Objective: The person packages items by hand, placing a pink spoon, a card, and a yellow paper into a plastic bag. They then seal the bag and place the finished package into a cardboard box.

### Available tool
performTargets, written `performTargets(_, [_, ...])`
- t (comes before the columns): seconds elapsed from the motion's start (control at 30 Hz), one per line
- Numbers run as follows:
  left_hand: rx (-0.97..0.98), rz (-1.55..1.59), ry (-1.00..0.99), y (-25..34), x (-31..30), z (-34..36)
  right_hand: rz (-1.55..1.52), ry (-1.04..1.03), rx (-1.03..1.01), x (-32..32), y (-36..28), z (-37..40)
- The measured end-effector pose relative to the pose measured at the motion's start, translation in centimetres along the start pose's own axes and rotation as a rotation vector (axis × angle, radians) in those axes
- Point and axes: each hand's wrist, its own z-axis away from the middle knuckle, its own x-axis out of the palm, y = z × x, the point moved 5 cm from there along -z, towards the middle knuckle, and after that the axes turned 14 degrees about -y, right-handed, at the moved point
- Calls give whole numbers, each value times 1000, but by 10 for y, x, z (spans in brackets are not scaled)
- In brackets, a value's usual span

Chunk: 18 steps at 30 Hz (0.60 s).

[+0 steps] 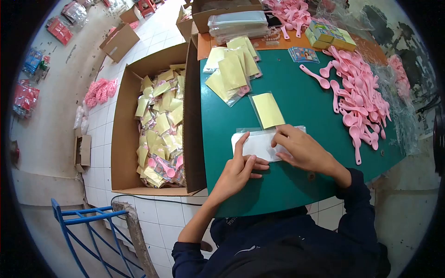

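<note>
A white rectangular packet (252, 144) with clear plastic edges, perhaps a stack of plastic bags, lies flat at the near side of the green table. My left hand (236, 175) rests on its left part and lower edge, with fingers apart and the index finger stretched forward. Over its right part, my right hand (303, 149) has its fingers curled toward the thumb. What lies between those fingertips is too small to make out. Just beyond the packet is a clear bag with a pale yellow card (268, 110), its lower end close to my right fingers.
Pink plastic spoons (359, 95) are heaped at the right. Finished-looking yellow-card bags (233, 71) lie at the far left, near small picture cards (303, 54) and clear plastic sleeves (237, 25). A deep cardboard box (121, 139) of filled bags stands left of the table (296, 185).
</note>
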Motion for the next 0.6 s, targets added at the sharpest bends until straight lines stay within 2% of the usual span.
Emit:
performTargets(0.23, [43, -15, 15, -6, 4, -4, -45, -77, -74, 5, 4, -3])
performTargets(0.43, [-7, -58, -34, 0, 6, -11, -41, -48, -63, 10, 8, 0])
performTargets(0.6, [11, -80, -20, -4, 7, -12, -123, -67, -136, 14, 10, -1])
